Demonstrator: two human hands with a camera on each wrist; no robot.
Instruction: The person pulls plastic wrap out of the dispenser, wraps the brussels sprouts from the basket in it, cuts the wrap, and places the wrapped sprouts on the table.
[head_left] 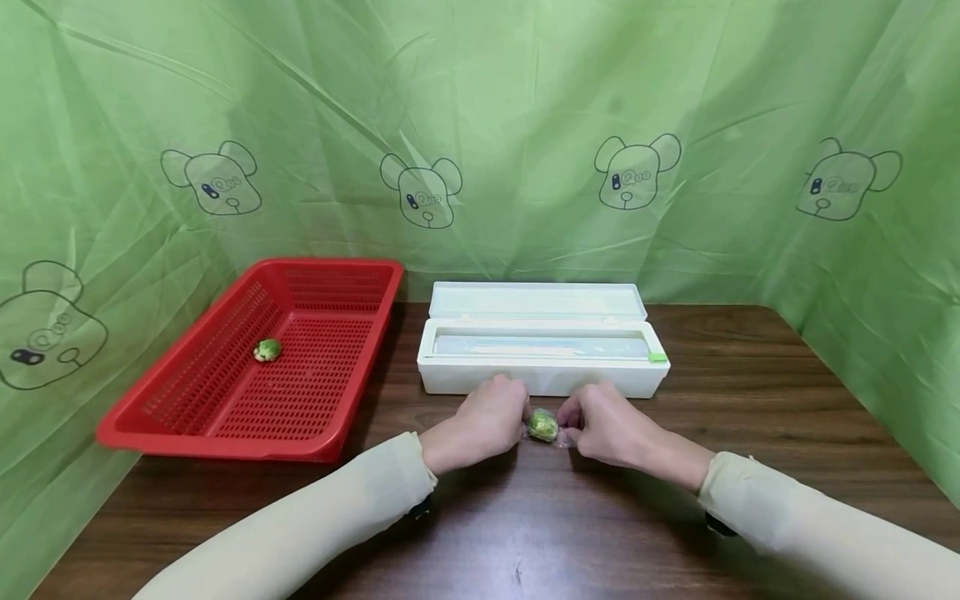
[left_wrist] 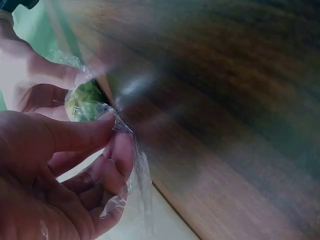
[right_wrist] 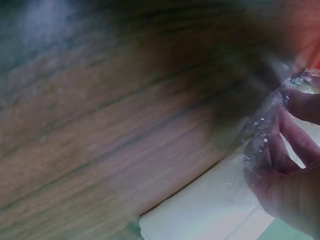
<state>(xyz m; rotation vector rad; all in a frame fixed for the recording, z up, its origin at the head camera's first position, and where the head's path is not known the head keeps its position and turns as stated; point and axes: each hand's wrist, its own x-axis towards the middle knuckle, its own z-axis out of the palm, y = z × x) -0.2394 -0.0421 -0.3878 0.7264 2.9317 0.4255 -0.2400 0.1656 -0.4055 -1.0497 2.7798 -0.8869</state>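
Observation:
A small Brussels sprout (head_left: 543,425) in clear plastic wrap is held between the two hands, just in front of a white wrap dispenser (head_left: 536,380). My left hand (head_left: 491,419) pinches the gathered wrap at the sprout's left side. On the other side, my right hand (head_left: 611,427) grips the opposite end of the wrap between thumb and fingers. Loose crinkled plastic wrap (left_wrist: 142,180) trails past the left fingers in the left wrist view. In the right wrist view, more bunched wrap (right_wrist: 260,132) runs along the right fingers, and the sprout is mostly hidden.
At the left stands a red perforated basket (head_left: 300,450) with another Brussels sprout (head_left: 267,350) inside. The dispenser's lid (head_left: 536,300) is raised, showing a roll of film and a green slider (head_left: 657,357). Green curtains surround the wooden table (head_left: 750,358).

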